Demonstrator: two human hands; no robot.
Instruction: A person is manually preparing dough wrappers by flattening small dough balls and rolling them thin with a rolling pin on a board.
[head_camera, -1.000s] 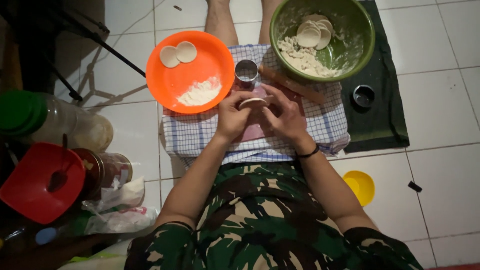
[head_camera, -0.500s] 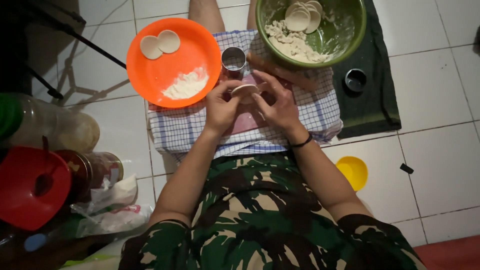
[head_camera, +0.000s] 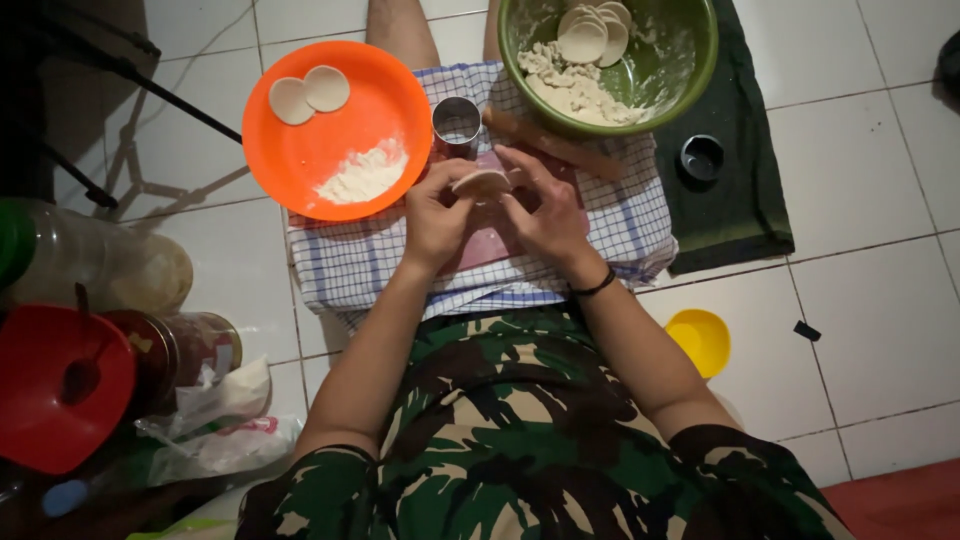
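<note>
Left hand (head_camera: 438, 215) and right hand (head_camera: 545, 212), wrists bent inward over the checked cloth (head_camera: 350, 262), together pinch a dough disc (head_camera: 482, 182) between curled fingertips.

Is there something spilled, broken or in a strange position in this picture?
Nothing stands out. Both hands, left hand and right hand, hold a dough disc over the checked cloth. The flour stays in a heap on the orange plate.

A round orange plastic plate (head_camera: 300, 160) is showing beside a green bowl (head_camera: 690, 85), over blue-and-white checked cloth (head_camera: 350, 265); camouflage-patterned green fabric (head_camera: 520, 430) is lying below.
</note>
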